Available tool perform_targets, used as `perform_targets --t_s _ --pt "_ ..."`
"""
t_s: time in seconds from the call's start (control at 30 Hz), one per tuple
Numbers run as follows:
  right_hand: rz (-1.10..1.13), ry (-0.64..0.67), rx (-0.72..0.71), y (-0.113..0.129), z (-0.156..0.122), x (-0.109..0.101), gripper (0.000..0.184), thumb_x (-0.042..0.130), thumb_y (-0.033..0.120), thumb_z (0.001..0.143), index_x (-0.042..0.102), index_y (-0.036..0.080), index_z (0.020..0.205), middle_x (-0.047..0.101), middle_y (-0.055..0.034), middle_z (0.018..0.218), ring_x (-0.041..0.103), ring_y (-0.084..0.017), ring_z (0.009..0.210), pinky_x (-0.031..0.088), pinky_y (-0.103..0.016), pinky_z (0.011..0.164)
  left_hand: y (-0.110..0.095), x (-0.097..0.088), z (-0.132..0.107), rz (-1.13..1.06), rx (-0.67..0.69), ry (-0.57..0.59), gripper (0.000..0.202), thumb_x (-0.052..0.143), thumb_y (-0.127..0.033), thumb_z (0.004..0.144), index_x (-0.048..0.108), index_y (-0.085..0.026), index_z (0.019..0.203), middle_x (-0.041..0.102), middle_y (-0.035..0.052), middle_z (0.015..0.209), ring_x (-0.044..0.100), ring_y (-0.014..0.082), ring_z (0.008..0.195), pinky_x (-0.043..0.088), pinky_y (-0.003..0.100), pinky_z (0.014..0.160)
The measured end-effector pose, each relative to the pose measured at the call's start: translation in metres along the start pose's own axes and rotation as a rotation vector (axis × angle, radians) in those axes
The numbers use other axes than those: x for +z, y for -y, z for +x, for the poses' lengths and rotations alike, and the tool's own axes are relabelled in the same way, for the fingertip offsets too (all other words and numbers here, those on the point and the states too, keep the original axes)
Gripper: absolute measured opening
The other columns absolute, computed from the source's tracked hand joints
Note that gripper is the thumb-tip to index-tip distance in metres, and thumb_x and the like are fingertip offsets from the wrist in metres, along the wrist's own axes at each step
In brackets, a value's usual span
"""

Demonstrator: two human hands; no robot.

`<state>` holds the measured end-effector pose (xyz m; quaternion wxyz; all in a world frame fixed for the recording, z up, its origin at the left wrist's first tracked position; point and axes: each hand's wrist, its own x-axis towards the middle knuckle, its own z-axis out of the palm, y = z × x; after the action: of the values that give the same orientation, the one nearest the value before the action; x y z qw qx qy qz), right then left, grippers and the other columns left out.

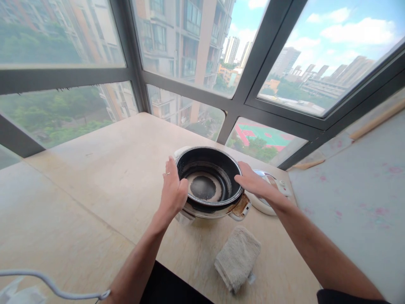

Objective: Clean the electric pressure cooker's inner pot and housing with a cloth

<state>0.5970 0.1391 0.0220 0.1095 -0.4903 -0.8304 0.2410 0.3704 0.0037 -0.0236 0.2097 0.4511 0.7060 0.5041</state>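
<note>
A black inner pot [207, 187] sits in the mouth of an electric cooker [215, 214], its rim raised a little above the body. Its inside is dark, with a pale worn ring around the bottom. My left hand [174, 190] grips the pot's left rim, thumb towards the near side, a ring on one finger. On the opposite side, my right hand [252, 180] is closed on the right rim. The cooker's brown-stained hinge part [242, 206] shows at the near right. A folded beige towel [238, 257] lies in front of the cooker.
The round cooker lid [264, 207] lies right of the cooker, partly behind my right forearm. A grey-framed window [236, 109] borders the pale stone sill [104, 169]. A flowered wall [354, 198] stands on the right. A white cable [57, 289] crosses the lower left corner.
</note>
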Motion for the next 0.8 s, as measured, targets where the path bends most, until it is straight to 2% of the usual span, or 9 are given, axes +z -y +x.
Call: perform_targets --t_s 0.13,0.23,0.3,0.43,0.57,0.67,0.73,0.8 --pt "-0.102 -0.048 0.004 -0.01 0.0 0.023 0.039 0.043 0.018 0.075 0.049 0.013 0.113 0.052 -0.023 0.133 0.049 -0.035 0.13 0.039 -0.051 0.113 0.004 0.002 -0.002 0.133 0.028 -0.012 0.088 0.045 -0.021 0.08 0.018 -0.004 0.161 0.016 0.0165 0.168 0.005 0.0321 0.156 0.006 0.055 0.127" --pt "-0.102 -0.116 -0.004 -0.016 -0.003 0.033 0.055 0.044 0.019 0.078 0.045 0.008 0.133 0.035 -0.0249 0.156 0.027 -0.036 0.151 0.026 -0.054 0.123 0.008 0.002 -0.004 0.17 0.04 -0.02 0.085 0.045 -0.022 0.08 0.022 0.0 0.159 0.017 0.0194 0.167 0.007 0.0322 0.156 0.006 0.051 0.128" --pt "-0.099 -0.128 0.009 -0.017 -0.005 0.035 0.061 0.044 0.02 0.08 0.042 0.005 0.14 0.025 -0.0254 0.162 0.02 -0.036 0.154 0.021 -0.056 0.124 0.01 0.001 -0.005 0.198 0.047 -0.029 0.082 0.045 -0.023 0.082 0.025 0.003 0.157 0.017 0.0217 0.166 0.008 0.032 0.156 0.006 0.049 0.128" --pt "-0.139 -0.112 0.003 -0.016 -0.008 0.035 0.065 0.042 0.02 0.083 0.039 -0.001 0.144 0.015 -0.0288 0.164 0.017 -0.038 0.154 0.022 -0.058 0.123 0.012 -0.004 -0.007 0.265 0.112 -0.045 0.072 0.044 -0.029 0.09 0.032 0.002 0.154 0.02 0.0242 0.164 0.014 0.0326 0.155 0.013 0.052 0.127" --pt "-0.198 -0.189 -0.059 -0.02 -0.006 0.038 0.069 0.044 0.02 0.08 0.04 -0.004 0.145 0.022 -0.0276 0.163 0.017 -0.04 0.154 0.019 -0.057 0.125 0.011 -0.011 -0.008 0.321 0.18 -0.009 0.071 0.042 -0.042 0.097 0.035 0.001 0.153 0.023 0.0268 0.162 0.017 0.0351 0.154 0.015 0.057 0.125" --pt "-0.164 -0.176 -0.015 -0.021 -0.006 0.04 0.071 0.043 0.021 0.081 0.039 -0.005 0.147 0.029 -0.0282 0.16 0.024 -0.04 0.152 0.019 -0.057 0.124 0.011 -0.013 -0.009 0.323 0.173 0.029 0.076 0.038 -0.048 0.099 0.03 0.004 0.154 0.022 0.0281 0.162 0.017 0.0346 0.155 0.016 0.056 0.125" --pt "-0.109 -0.153 0.022 -0.021 -0.008 0.041 0.072 0.042 0.023 0.083 0.037 -0.005 0.149 0.031 -0.0286 0.159 0.027 -0.038 0.151 0.018 -0.056 0.125 0.012 -0.012 -0.009 0.297 0.168 0.028 0.077 0.038 -0.051 0.1 0.029 0.001 0.156 0.02 0.0267 0.163 0.017 0.0335 0.155 0.016 0.055 0.125" --pt "-0.018 -0.163 0.035 -0.02 -0.009 0.041 0.072 0.041 0.027 0.086 0.035 -0.001 0.153 0.032 -0.0244 0.16 0.026 -0.034 0.152 0.015 -0.054 0.126 0.014 -0.009 -0.01 0.265 0.167 0.011 0.077 0.039 -0.053 0.1 0.028 -0.003 0.157 0.021 0.0247 0.164 0.018 0.0322 0.155 0.017 0.054 0.126"
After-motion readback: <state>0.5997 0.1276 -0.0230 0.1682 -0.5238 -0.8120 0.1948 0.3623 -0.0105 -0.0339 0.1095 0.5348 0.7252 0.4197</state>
